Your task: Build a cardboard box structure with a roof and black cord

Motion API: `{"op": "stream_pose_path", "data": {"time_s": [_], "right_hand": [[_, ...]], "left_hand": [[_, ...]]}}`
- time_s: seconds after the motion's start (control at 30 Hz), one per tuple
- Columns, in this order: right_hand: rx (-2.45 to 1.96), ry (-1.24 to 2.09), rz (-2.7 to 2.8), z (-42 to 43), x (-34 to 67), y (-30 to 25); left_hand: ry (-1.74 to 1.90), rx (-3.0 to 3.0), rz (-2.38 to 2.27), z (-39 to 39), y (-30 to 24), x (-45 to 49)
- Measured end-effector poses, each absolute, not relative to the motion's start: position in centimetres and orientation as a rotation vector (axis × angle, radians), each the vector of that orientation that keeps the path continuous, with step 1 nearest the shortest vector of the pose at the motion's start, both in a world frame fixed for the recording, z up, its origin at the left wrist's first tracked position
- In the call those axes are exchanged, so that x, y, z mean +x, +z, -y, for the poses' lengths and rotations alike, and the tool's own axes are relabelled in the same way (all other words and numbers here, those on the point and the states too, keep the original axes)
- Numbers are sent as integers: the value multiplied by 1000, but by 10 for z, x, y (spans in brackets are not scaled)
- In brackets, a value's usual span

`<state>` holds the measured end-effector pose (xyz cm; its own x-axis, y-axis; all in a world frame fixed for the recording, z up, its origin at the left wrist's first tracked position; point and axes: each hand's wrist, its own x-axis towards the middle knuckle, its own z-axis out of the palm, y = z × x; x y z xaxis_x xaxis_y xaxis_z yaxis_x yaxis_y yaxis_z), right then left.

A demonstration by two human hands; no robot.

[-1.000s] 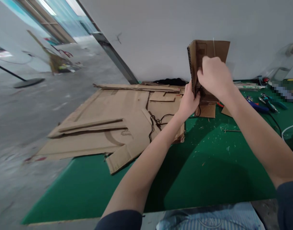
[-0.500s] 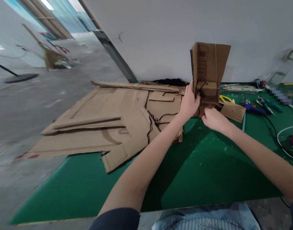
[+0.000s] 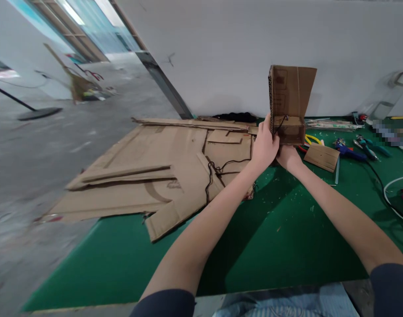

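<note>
A small cardboard box [image 3: 294,92] with a tall upright back panel stands toward the far side of the green table. My left hand [image 3: 265,143] is closed on its left side wall, fingers behind the cardboard. Under the front of the box, my right hand [image 3: 289,157] reaches in with its fingertips hidden. A dark cord [image 3: 280,125] sticks up inside the box, and a pale string runs down the back panel. Just right of my hands lies a loose cardboard piece [image 3: 321,157], beside yellow-handled pliers [image 3: 313,140].
Large flat cardboard sheets [image 3: 122,198] cover the table's left part, with a black cord [image 3: 210,178] across them. On the right lie a blue glue gun [image 3: 348,152], teal-handled pliers [image 3: 366,147] and a white cable [image 3: 384,185]. A white wall [image 3: 228,61] rises behind the green table [image 3: 270,246].
My right hand has moved in under the box, closer to my left hand, and its fingers have gone out of sight. My left hand stays on the box's side. The view has shifted slightly.
</note>
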<state>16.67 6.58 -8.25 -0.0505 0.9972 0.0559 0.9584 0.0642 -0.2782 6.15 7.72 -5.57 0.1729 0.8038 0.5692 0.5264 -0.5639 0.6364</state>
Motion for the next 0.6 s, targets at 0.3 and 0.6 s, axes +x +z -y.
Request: {"op": "stream_pose_path", "data": {"time_s": [0.3, 0.6], "right_hand": [[-1951, 247, 2064, -64, 166, -86], [-1924, 241, 2025, -63, 168, -90]], "left_hand": [[1335, 2151, -1268, -78, -56, 60], [1354, 2125, -1241, -75, -51, 61]]}}
